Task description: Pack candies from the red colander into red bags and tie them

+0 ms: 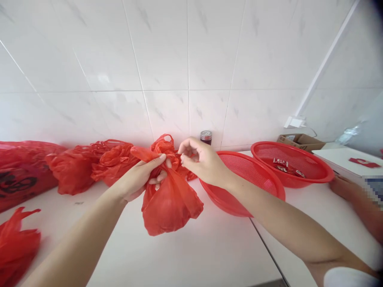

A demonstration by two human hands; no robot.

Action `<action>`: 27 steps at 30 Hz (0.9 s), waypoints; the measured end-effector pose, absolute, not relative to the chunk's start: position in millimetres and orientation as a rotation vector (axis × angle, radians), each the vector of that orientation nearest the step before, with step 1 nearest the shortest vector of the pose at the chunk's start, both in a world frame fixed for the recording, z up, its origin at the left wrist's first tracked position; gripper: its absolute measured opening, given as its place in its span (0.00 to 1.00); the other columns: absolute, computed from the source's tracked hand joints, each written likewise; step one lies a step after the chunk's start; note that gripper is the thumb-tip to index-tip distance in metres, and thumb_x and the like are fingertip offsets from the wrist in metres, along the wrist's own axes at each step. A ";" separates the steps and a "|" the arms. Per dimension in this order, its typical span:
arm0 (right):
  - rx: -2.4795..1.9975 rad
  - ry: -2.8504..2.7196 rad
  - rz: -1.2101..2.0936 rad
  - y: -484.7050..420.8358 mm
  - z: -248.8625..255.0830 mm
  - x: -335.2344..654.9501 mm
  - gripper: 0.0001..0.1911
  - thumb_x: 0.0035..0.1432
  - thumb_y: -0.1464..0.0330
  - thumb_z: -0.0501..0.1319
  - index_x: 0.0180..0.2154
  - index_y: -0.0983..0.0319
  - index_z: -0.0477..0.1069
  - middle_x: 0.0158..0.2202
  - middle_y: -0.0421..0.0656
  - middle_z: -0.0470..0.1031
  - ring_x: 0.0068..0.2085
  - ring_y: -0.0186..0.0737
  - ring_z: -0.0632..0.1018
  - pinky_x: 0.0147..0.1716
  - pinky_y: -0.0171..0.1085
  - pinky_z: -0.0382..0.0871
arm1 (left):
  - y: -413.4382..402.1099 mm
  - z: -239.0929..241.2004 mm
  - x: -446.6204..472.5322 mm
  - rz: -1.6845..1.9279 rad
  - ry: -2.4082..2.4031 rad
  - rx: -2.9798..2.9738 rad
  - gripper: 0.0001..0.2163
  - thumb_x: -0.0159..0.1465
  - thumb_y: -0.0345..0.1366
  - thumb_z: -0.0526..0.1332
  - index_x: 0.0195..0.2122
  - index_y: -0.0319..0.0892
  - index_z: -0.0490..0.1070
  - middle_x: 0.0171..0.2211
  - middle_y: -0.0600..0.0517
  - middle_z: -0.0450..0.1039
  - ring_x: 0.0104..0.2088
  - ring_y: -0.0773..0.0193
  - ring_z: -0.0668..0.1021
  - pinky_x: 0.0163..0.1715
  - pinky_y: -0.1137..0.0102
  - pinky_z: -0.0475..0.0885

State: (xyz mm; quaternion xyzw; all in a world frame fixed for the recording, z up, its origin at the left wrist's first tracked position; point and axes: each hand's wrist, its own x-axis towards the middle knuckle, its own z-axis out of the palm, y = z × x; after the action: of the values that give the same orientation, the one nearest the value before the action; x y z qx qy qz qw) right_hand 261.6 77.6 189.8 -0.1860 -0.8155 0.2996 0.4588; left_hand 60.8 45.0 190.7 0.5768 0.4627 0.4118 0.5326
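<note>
My left hand point(146, 175) is closed around the gathered neck of a red plastic bag point(172, 205). The bag hangs full and rounded over the white table, and its contents are hidden. One loose end of the bag sticks out to the left above my thumb. Just right of the neck is my right hand point(203, 159), its fingers loosely curled with a gap between thumb and fingertips. I see nothing held in it. Behind both hands, more crumpled red bags point(164, 144) lie against the wall.
Left stand several filled red bags point(72, 169), with another red bag point(18, 243) nearer me. A red mesh basket point(239, 203) sits right; a second basket point(323, 175) holds small packets. Behind are a dark jar point(206, 137) and cardboard box point(302, 141). Another person's arm point(356, 199) reaches in.
</note>
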 end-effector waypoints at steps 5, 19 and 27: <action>-0.454 -2.084 0.563 60.0 195.7 263.3 0.08 0.59 0.73 0.56 0.41 0.58 0.64 0.41 0.40 0.71 0.42 0.34 0.73 0.41 0.36 0.69 | 47.2 182.5 58.6 0.922 1.045 1.417 0.15 0.66 0.47 0.53 0.32 0.42 0.70 0.24 0.55 0.64 0.21 0.71 0.59 0.25 0.73 0.63; -0.147 -2.214 0.943 62.8 195.1 274.1 0.05 0.61 0.66 0.60 0.34 0.58 0.74 0.36 0.39 0.73 0.40 0.34 0.75 0.43 0.36 0.69 | 45.4 179.5 49.9 0.965 1.027 1.525 0.10 0.66 0.43 0.56 0.35 0.44 0.72 0.29 0.53 0.67 0.31 0.65 0.69 0.36 0.69 0.68; -0.592 -1.866 1.306 94.9 142.0 250.8 0.15 0.68 0.61 0.50 0.51 0.55 0.69 0.46 0.42 0.74 0.50 0.38 0.73 0.53 0.42 0.65 | 34.9 179.9 71.0 0.741 1.254 1.947 0.06 0.58 0.27 0.57 0.31 0.45 0.70 0.24 0.57 0.66 0.25 0.68 0.68 0.25 0.72 0.63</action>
State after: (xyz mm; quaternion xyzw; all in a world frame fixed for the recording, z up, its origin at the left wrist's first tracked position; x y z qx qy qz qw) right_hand 250.8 94.9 142.0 -0.2321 -0.7321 0.5123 0.3843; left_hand 71.0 34.9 179.9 0.7508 0.4835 0.2859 0.3476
